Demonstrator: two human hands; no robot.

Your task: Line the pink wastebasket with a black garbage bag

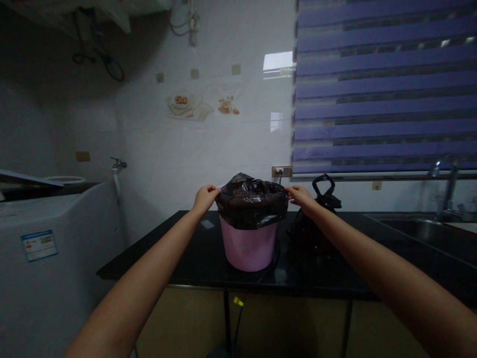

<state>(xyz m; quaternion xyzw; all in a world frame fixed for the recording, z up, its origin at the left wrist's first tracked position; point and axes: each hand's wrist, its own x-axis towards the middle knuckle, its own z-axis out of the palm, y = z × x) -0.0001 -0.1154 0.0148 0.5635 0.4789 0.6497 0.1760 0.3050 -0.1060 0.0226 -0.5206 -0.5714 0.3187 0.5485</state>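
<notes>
A pink bucket-shaped bin [249, 248] stands upright on the black countertop. Over its rim hangs a black trash bag [253, 211], folded down around the outside, with its mouth open at the top. My left hand [205, 196] pinches the bag's edge at the left side of the rim. At the right side, my right hand [300, 195] pinches the same edge between thumb and fingers. Behind my right forearm sits a tied black plastic bag [326, 196], its knotted handles sticking up and its lower part partly hidden.
The black countertop [156, 256] runs across beige cabinets [179, 318]. A white washing machine [74, 219] with its lid raised stands at the left. On the right is a sink [421, 228] with a faucet [449, 184]. A cable with a yellow tag [238, 301] hangs in front.
</notes>
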